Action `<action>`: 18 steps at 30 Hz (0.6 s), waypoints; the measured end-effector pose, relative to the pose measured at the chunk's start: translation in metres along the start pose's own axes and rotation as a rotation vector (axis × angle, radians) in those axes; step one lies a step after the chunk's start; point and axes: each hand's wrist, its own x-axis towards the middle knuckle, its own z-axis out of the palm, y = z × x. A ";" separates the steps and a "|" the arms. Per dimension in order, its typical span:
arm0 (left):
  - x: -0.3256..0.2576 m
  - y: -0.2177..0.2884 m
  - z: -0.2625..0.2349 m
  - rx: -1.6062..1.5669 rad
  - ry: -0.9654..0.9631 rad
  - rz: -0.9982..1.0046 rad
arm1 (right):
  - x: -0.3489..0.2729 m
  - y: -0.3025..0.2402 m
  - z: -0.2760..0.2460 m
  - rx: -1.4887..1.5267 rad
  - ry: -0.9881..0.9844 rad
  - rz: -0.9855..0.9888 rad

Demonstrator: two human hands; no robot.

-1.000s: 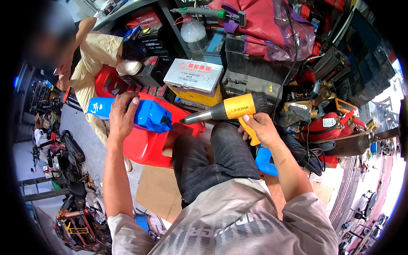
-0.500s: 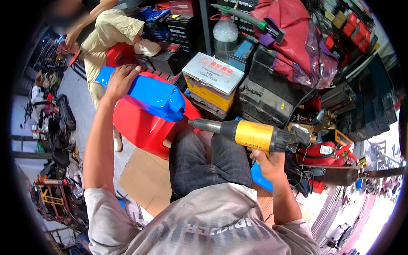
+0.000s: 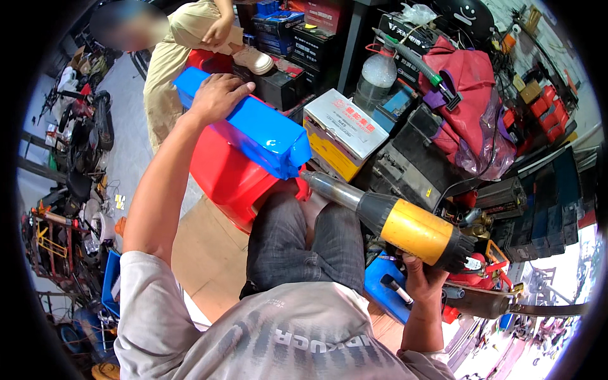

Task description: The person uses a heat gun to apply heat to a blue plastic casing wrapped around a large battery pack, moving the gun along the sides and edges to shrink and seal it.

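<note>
fingers of left hand (image 3: 220, 98) clasp blue block (image 3: 266, 130); right hand (image 3: 423, 280), fingers partly hidden, grips heat gun (image 3: 417, 232), nozzle (image 3: 334, 190) near block.

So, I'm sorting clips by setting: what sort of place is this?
Probably a battery or vehicle repair workshop: battery-like boxes ahead, what look like motorbikes at left, and a yellow heat gun in the right hand.

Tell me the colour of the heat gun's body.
The heat gun in the right hand has a yellow body, best seen in the head view.
</note>
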 end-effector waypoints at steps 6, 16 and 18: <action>-0.001 -0.003 0.004 -0.050 0.059 0.016 | 0.014 -0.009 -0.007 -0.152 0.120 -0.011; -0.003 -0.002 0.006 -0.048 0.101 -0.001 | 0.039 -0.029 -0.011 -0.073 0.169 0.048; -0.004 -0.003 0.006 -0.055 0.105 0.001 | 0.043 -0.030 -0.012 -0.054 0.145 0.067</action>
